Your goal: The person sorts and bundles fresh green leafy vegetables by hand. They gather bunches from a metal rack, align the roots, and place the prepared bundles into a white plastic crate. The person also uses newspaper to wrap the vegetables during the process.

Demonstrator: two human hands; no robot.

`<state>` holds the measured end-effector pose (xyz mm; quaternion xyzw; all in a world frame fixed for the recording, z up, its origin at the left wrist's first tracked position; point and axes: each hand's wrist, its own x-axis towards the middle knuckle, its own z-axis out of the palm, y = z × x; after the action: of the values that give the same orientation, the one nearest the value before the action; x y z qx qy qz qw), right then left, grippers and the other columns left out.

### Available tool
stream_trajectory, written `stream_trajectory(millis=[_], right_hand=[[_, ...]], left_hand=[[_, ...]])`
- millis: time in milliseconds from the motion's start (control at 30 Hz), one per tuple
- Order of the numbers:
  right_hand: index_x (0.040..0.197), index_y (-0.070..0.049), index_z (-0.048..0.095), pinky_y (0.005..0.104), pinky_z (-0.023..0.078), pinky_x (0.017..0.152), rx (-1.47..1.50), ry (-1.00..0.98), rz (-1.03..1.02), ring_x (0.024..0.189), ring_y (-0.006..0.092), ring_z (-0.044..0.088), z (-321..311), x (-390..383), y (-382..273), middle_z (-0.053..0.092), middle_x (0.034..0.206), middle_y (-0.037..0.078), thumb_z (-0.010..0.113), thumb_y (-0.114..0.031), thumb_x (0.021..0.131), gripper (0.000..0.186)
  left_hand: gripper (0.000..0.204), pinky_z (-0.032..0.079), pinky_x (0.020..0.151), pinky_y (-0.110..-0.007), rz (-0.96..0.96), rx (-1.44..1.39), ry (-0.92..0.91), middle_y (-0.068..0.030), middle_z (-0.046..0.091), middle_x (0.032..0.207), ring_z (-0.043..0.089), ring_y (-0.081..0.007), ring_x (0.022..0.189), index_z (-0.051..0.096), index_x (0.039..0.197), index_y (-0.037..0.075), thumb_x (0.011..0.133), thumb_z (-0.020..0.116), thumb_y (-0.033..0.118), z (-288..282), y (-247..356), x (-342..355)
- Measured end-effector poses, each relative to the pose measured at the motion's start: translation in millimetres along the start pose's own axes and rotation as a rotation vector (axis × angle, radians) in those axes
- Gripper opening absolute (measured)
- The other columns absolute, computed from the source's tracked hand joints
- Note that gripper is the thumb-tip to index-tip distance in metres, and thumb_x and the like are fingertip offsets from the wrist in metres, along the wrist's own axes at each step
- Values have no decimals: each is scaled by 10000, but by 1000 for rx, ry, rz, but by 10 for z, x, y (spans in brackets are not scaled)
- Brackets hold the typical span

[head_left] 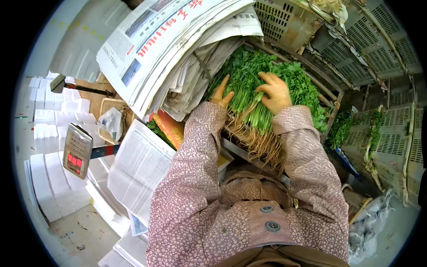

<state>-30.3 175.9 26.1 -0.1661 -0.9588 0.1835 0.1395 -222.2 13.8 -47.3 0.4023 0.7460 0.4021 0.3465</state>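
Note:
A thick heap of rooted leafy greens (249, 66), with celery-like leaves, pale stems and brown stringy roots (267, 147), lies in front of me. My left hand (221, 94) rests at the heap's left edge, thumb and finger apart, touching the stems. Over the middle of the greens, my right hand (276, 92) has its fingers curled around a few stems. Their pale root ends stick out below the thumb and point down to the left. Part of the right hand's grip is hidden among the leaves.
A tall stack of newspapers (164, 49) stands close on the left. Beyond it are a scale's lit display (76, 153) and white stacked blocks (49, 178). Slotted plastic crates (378, 129) line the right side, with loose greens (341, 127) beside them. A newspaper sheet (138, 169) lies near my left forearm.

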Motion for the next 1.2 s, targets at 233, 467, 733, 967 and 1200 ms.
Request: stream_trajectory(millis=[233, 467, 733, 967, 1200], right_hand=[[787, -90, 662, 467, 381, 1024, 93, 172, -54, 1226, 345, 462, -564, -569, -165, 581, 1233, 109, 592, 83, 632, 243], [1118, -90, 571, 437, 364, 1030, -68, 110, 104, 1231, 291, 438, 135, -688, -165, 527, 1238, 86, 600, -16, 712, 414], [1125, -89, 567, 424, 439, 876, -251, 4, 235, 1043, 246, 539, 239, -1261, -754, 577, 1082, 81, 644, -162, 765, 375], [1021, -45, 648, 386, 508, 776, 468, 14, 326, 848, 287, 637, -12, -1938, -815, 660, 917, 140, 623, -131, 809, 230], [1071, -66, 605, 404, 479, 831, 76, -8, 272, 904, 274, 608, 64, -2222, -738, 640, 1006, 118, 603, -230, 793, 323]], left_hand=[[686, 225, 1113, -482, -24, 137, 41, -180, 258, 1487, 212, -359, 1381, 192, 1474, 257, 904, 550, 389, -72, 231, -149], [377, 457, 954, -405, 961, 341, 86, -150, 601, 1181, 557, -334, 1105, 562, 1237, 85, 860, 565, 76, 499, 1160, 67], [382, 420, 990, -422, 871, 493, -8, -108, 552, 1248, 495, -297, 1172, 530, 1279, 162, 898, 515, 147, 989, 650, 391], [385, 430, 981, -429, 881, 503, 14, -144, 538, 1272, 502, -331, 1173, 534, 1276, 115, 891, 519, 124, 937, 592, 364], [316, 539, 871, -421, 1066, 393, -13, -125, 659, 1064, 634, -294, 986, 608, 1128, 98, 829, 561, 7, 1657, 1851, -41]])
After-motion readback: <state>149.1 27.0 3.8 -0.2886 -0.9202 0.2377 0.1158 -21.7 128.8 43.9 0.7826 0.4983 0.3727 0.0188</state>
